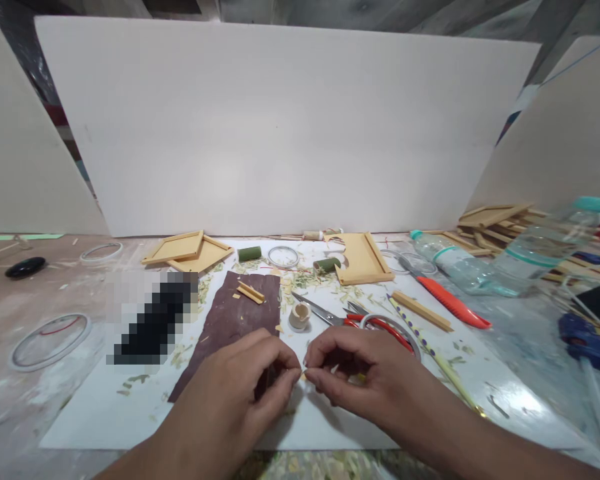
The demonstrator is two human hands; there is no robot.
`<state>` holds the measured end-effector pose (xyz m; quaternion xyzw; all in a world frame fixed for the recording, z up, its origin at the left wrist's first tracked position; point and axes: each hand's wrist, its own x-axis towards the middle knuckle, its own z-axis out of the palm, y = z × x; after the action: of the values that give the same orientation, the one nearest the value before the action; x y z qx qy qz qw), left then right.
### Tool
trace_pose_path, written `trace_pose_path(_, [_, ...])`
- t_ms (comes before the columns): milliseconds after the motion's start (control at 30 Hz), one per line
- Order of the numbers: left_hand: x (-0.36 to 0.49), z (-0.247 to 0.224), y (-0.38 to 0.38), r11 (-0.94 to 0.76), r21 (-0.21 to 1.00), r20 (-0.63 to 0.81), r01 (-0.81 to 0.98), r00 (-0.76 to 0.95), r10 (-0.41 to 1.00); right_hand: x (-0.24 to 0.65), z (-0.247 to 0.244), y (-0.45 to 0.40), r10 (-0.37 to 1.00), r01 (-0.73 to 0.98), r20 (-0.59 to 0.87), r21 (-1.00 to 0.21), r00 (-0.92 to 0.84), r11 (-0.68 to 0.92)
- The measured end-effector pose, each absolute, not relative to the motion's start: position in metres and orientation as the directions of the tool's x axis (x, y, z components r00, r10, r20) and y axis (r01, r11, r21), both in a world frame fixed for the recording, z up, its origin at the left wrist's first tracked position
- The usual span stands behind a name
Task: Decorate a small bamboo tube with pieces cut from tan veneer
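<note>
My left hand [253,383] and my right hand [357,370] meet fingertip to fingertip above the white board [130,420]. Both pinch at something small and pale between them, too tiny to name. Just beyond the fingers stands a short hollow bamboo ring [300,316]. Scissors with red handles [325,312] lie partly under my right hand, beside a white ring [414,337]. Left of my hands is a dark brown sheet [225,320] with thin wooden strips [251,292] on it.
Behind lie green bamboo pieces [250,254], wooden trays [175,248] and a notched wooden panel [363,257]. Rightward are a red-handled cutter [453,303], a wooden stick [423,311], a yellow pencil [453,375], plastic bottles [540,250] and a blue glue gun [587,340]. A white panel [290,133] stands behind.
</note>
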<state>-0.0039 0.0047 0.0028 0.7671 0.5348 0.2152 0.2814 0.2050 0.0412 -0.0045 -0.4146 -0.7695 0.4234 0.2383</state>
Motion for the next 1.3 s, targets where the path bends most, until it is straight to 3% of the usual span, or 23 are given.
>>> trace_pose_path(467, [-0.0035, 0.0009, 0.0026, -0.246, 0.706, 0.02, 0.664, 0.329, 0.944, 0.2057, -0.0074, 0.0388, 0.835, 0.341, -0.058, -0.927, -0.547, 0.159])
trace_pose_path(1133, [-0.0089, 0.0046, 0.0052, -0.277, 0.718, 0.06, 0.639, 0.341, 0.938, 0.2066, -0.004, 0.0366, 0.836, 0.32, -0.05, -0.935, -0.547, 0.154])
trace_pose_path(1300, [-0.0063, 0.007, 0.0044, -0.265, 0.702, 0.062, 0.661, 0.315, 0.947, 0.2058, -0.0043, 0.0368, 0.837, 0.383, -0.003, -0.89, -0.547, 0.247])
